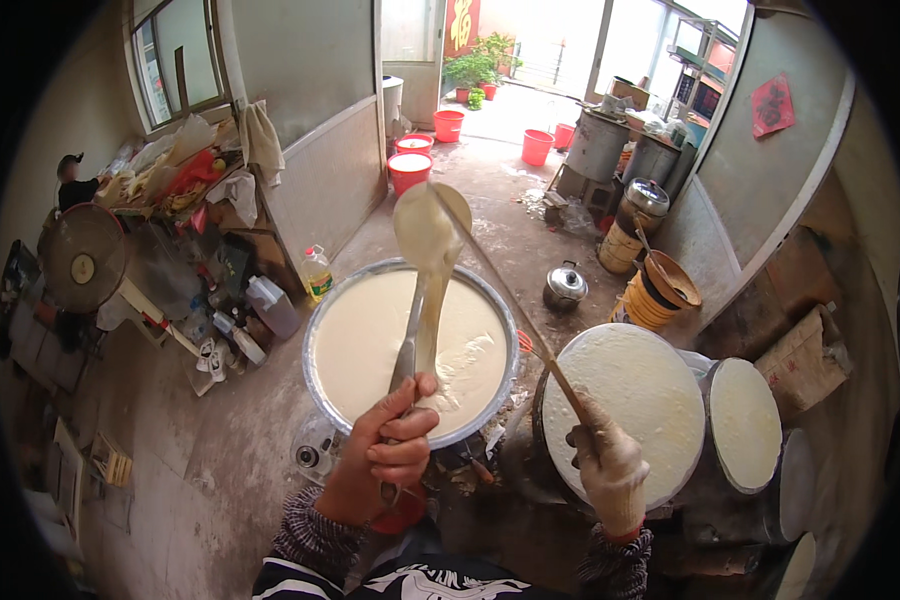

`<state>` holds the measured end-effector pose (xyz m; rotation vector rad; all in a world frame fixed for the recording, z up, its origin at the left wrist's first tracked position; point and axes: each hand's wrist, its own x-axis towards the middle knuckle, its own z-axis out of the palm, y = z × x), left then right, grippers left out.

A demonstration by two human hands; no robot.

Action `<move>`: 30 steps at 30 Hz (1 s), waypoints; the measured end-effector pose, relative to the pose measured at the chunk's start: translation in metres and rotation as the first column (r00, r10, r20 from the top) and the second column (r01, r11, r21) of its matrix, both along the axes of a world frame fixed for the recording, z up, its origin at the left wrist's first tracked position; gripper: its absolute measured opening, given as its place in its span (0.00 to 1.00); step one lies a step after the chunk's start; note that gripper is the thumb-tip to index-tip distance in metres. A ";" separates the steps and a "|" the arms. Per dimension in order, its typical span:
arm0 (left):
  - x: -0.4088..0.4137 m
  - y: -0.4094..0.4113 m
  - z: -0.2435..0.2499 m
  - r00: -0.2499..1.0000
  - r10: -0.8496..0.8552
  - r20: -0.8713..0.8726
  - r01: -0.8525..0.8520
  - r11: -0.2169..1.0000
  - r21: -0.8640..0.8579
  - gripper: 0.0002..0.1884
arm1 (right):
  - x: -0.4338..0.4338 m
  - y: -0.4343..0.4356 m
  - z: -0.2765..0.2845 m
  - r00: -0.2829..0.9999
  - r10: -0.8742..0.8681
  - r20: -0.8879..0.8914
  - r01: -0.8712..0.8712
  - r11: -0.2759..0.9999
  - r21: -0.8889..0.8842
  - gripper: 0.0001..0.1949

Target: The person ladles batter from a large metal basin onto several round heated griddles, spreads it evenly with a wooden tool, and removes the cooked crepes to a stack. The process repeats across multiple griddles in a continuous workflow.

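Observation:
My left hand [394, 442] grips the metal handle of a ladle [429, 225] over a wide basin [513, 345] of cream-coloured batter [360, 345]. Batter coats the ladle's bowl, and a strand of it seems to run down towards the basin. My right hand [607, 457], in a pale work glove, holds the wooden grip of a long thin scraper [525, 307]. The scraper's far end meets the ladle bowl or overlaps it in view. Beneath the right hand is a round griddle [630, 390] covered by a pale, bubbly sheet of batter.
More round griddles [744, 424] curve away to the right, this one covered with a pale sheet. Beyond the basin stand a lidded pot [566, 285], an oil bottle [317, 274] and red buckets [409, 171]. A pedestal fan [82, 255] and a cluttered table [172, 180] with a person [76, 187] behind are left.

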<state>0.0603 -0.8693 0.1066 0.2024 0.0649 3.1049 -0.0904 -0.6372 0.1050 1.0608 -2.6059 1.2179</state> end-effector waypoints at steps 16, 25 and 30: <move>0.062 -0.062 -0.036 0.832 0.345 0.436 -0.027 0.808 -0.588 0.20 | 0.005 0.022 -0.073 0.863 0.016 0.505 0.138 0.954 -0.266 0.23; 0.027 -0.075 -0.055 0.742 0.388 0.546 0.113 0.731 -0.673 0.17 | 0.030 0.019 -0.099 0.800 0.163 0.577 0.067 0.932 -0.357 0.22; 0.021 -0.003 0.000 0.795 0.321 0.515 0.246 0.606 -0.757 0.19 | 0.038 0.073 -0.103 0.625 0.167 0.762 0.335 0.824 -0.456 0.22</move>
